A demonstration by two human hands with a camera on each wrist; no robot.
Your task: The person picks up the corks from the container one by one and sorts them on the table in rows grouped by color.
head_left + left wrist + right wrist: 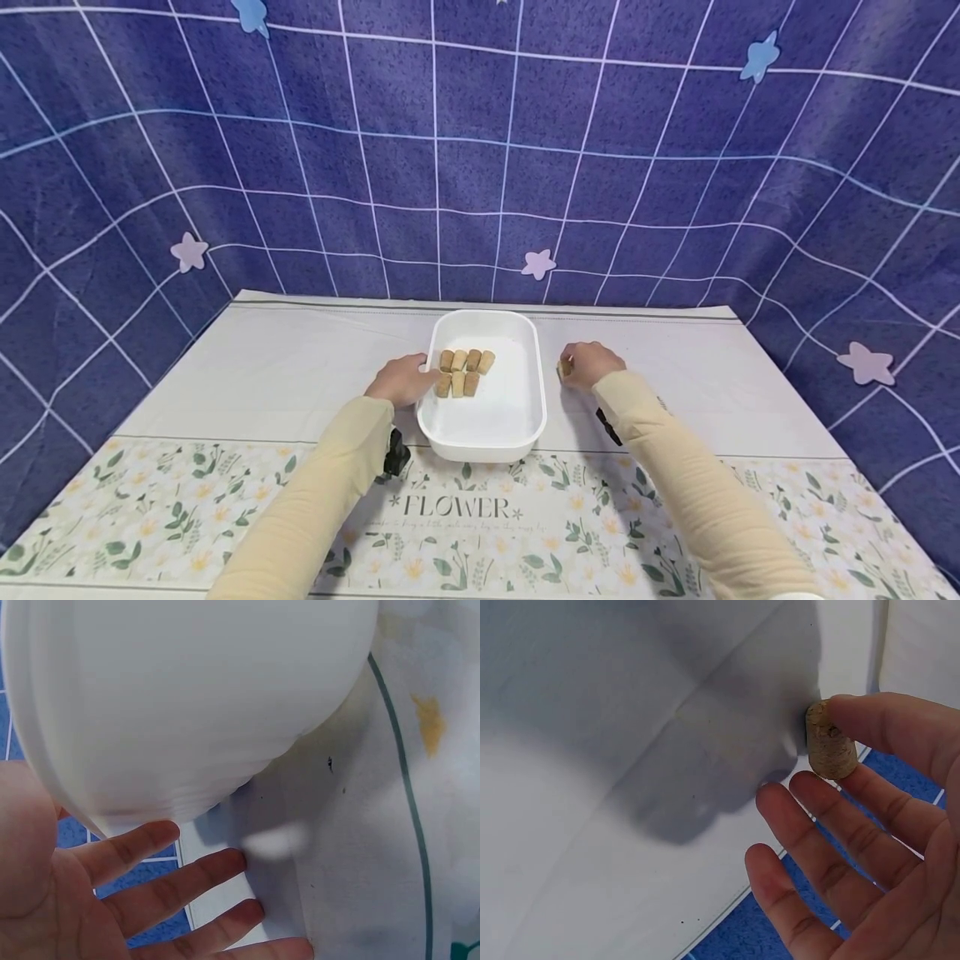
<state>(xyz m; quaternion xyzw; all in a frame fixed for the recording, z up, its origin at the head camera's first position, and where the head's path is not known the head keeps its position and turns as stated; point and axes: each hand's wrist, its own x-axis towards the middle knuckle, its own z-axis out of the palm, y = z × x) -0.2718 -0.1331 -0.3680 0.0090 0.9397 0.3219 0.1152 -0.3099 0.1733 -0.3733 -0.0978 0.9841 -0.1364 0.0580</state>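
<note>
A white plastic tub [504,421] stands mid-table, with several tan and brown corks [471,360] in two rows along the left part of its floor. My left hand [401,382] holds the tub's left rim, thumb over the edge. In the left wrist view its index finger touches the outer wall [187,712], while the other fingers spread below. To the right of the tub, my right hand [595,365] pinches one cork [832,746] between thumb and index finger, close over the white tabletop. The remaining right fingers extend loosely beside it.
The tabletop [300,358] has a printed flower band [465,533] along its front. Blue grid-patterned cloth [480,167] with star shapes rises behind the table and at both sides. A dark strap [396,454] circles the left wrist.
</note>
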